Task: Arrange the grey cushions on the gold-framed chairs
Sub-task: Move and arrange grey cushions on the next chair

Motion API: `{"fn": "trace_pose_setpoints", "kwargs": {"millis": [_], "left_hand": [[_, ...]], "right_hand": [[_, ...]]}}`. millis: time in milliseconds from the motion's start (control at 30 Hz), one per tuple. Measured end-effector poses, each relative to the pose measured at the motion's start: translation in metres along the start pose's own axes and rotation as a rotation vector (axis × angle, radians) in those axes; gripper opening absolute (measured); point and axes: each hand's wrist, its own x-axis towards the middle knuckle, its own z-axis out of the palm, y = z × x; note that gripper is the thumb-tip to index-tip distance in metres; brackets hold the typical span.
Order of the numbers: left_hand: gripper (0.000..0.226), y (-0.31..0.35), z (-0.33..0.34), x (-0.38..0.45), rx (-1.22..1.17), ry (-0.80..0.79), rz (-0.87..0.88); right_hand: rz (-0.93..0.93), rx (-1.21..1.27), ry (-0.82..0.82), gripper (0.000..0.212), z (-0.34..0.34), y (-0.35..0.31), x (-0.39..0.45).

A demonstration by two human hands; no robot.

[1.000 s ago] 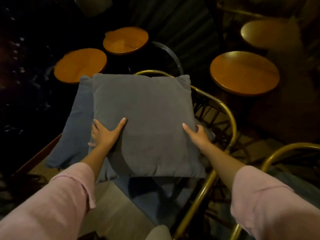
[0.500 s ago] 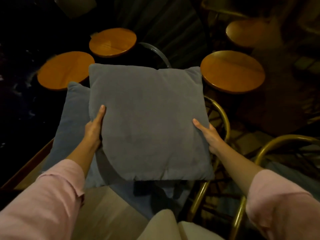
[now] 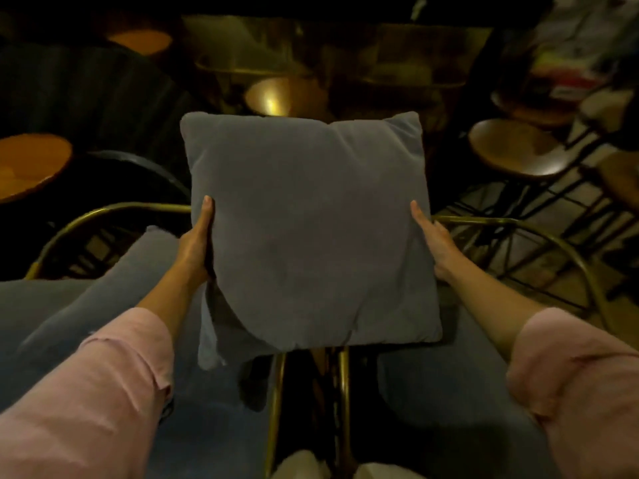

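Observation:
I hold a square grey cushion [image 3: 307, 229] in the air at mid-frame, flat side facing me. My left hand [image 3: 197, 242] grips its left edge and my right hand [image 3: 434, 245] presses its right edge. It hangs above the gap between two gold-framed chairs: the left chair [image 3: 103, 212] has another grey cushion [image 3: 114, 295] leaning on its seat, and the right chair [image 3: 525, 226] shows a grey seat pad [image 3: 446, 392] with no loose cushion visible on it.
Round wooden stools stand around: one at the left [image 3: 27, 164], one at the right [image 3: 515, 146], others further back in dim light. A dark curved chair back [image 3: 86, 95] is at the upper left. Cluttered items sit at the top right.
The cushion has been lifted off the left chair and carried right, now over the gap between the two chairs. The view has swung right; both hands keep their grip on its sides.

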Motion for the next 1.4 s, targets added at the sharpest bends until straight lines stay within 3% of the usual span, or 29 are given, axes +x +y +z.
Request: {"fn": "trace_pose_setpoints", "kwargs": {"millis": [67,167,233,433,600,733,833,933,1033,1133,1200,1300,1400], "left_hand": [[0.065,-0.011,0.058,-0.005,0.019,-0.029,0.016],[0.105,-0.026,0.139,-0.007,0.096,-0.114,-0.018],[0.117,-0.037,0.191,-0.008,0.119,-0.161,-0.020],[0.113,-0.078,0.312,0.006,0.121,-0.229,0.000],[0.116,-0.115,0.374,0.024,0.076,-0.173,0.020],[0.114,-0.149,0.387,0.048,0.065,-0.145,0.021],[0.112,-0.183,0.385,0.062,0.152,-0.132,-0.040],[0.119,-0.218,0.381,0.072,0.237,-0.094,-0.138],[0.126,-0.232,0.382,0.084,0.252,-0.016,-0.150],[0.129,-0.229,0.386,0.090,0.263,0.007,-0.171],[0.117,-0.229,0.388,0.085,0.278,0.050,-0.155],[0.078,-0.229,0.385,0.069,0.360,0.133,-0.103],[0.073,-0.223,0.368,0.037,0.425,0.151,-0.130]], "right_hand": [[-0.043,0.007,0.089,0.129,-0.054,-0.013,-0.004],[-0.080,0.052,0.152,0.114,-0.133,-0.025,0.002],[-0.099,0.104,0.194,0.109,-0.184,-0.032,0.011],[-0.169,0.119,0.245,0.118,-0.276,-0.056,0.030],[-0.156,0.115,0.250,0.072,-0.314,-0.046,0.075],[-0.040,0.037,0.321,0.111,-0.329,-0.019,0.127],[-0.002,0.019,0.310,0.100,-0.333,0.012,0.157],[0.090,-0.090,0.271,0.109,-0.335,0.045,0.179],[0.084,-0.135,0.271,0.086,-0.336,0.061,0.204],[0.075,-0.166,0.316,0.079,-0.333,0.063,0.215],[0.083,-0.163,0.370,0.074,-0.330,0.068,0.212],[0.150,-0.172,0.471,0.070,-0.316,0.081,0.189],[0.261,-0.157,0.419,0.070,-0.294,0.110,0.172]]}}
